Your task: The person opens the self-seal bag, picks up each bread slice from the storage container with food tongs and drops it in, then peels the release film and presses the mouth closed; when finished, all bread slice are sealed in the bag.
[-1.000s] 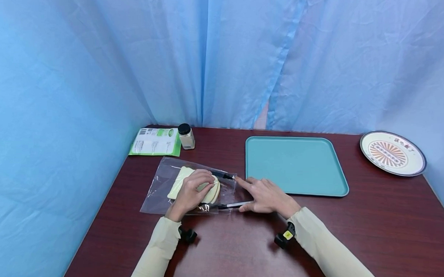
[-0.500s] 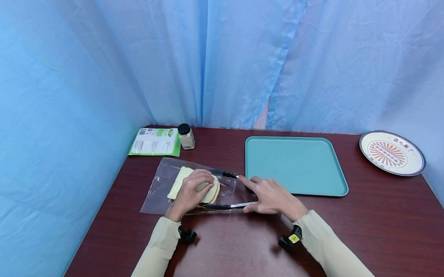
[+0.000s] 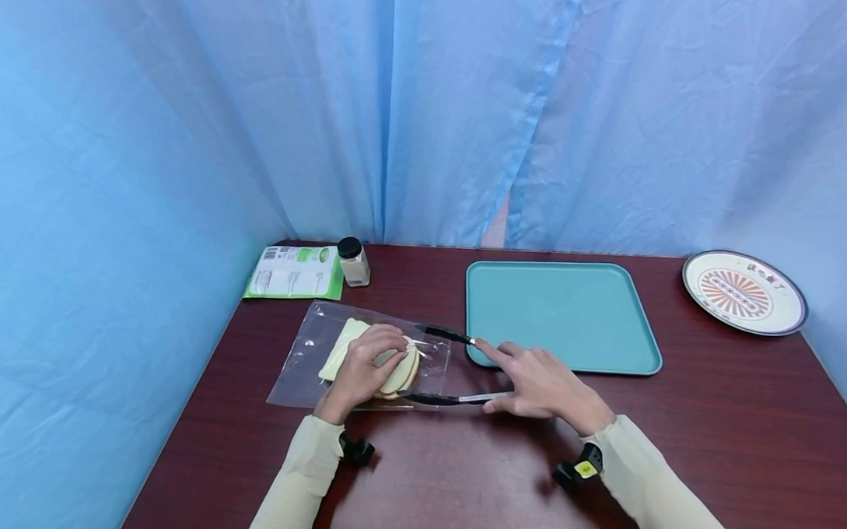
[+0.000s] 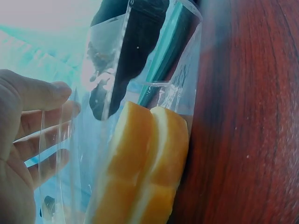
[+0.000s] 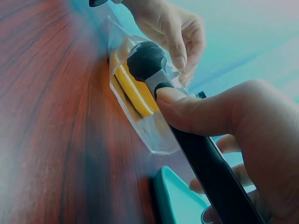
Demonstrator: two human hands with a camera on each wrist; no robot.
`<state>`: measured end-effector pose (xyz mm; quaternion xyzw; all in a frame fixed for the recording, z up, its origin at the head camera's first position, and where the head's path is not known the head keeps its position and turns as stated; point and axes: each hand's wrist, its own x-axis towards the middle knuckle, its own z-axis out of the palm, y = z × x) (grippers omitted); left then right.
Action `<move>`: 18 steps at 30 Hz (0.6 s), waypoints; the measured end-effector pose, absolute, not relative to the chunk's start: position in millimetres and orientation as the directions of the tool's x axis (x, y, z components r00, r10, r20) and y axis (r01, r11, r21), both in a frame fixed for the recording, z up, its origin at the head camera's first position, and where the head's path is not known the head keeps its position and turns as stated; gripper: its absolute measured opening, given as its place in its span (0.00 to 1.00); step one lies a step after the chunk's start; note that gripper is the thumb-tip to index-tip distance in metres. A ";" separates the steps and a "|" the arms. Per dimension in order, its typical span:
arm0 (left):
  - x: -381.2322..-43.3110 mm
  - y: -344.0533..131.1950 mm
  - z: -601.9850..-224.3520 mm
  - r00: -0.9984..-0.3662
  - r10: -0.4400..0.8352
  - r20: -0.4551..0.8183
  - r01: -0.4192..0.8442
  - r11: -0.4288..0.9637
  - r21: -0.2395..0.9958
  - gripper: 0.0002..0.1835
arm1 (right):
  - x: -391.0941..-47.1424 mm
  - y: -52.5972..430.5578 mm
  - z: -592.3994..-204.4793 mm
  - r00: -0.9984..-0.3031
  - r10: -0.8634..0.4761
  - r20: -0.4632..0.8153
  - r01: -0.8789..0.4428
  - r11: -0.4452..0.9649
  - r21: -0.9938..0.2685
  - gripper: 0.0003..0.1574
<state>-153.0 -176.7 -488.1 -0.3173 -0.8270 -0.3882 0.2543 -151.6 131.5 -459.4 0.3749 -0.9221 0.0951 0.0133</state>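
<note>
Slices of pale bread [image 3: 398,379] lie in a clear plastic bag [image 3: 295,369] on the table, left of centre. My left hand [image 3: 364,367] is over the bread and pinches the bag's upper film between thumb and fingers. Tongs with black tips [image 3: 436,400] are in my right hand [image 3: 534,381], thumb on one arm and fingers at the other. Their arms are spread apart, with the tips around the bag's mouth and nothing held between them. In the left wrist view, one black tip [image 4: 140,42] appears just beyond the bread's yellow crust [image 4: 126,149].
A teal tray [image 3: 562,312] lies behind and right of the bag. At the back left are a green-and-white packet [image 3: 293,272] and a black-capped jar [image 3: 353,264]. A patterned plate [image 3: 745,295] stands far right. Blue curtains [image 3: 442,125] border the table.
My right hand has moved to the right, drawing the tongs partly out of the bag and away from the bread. My left hand stays in place on the bag.
</note>
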 end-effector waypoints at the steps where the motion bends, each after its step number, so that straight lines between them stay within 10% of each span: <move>1: -153.2 -176.8 -488.5 -0.668 0.327 0.669 0.724 0.496 0.479 0.06 | -151.0 133.3 -459.4 -0.718 -0.689 0.100 -0.695 0.700 -0.164 0.61; 18: -153.0 -176.5 -491.1 -0.685 0.328 0.651 0.712 0.491 0.502 0.06 | -137.7 168.2 -458.7 -0.764 -0.628 0.152 -0.646 0.740 -0.189 0.57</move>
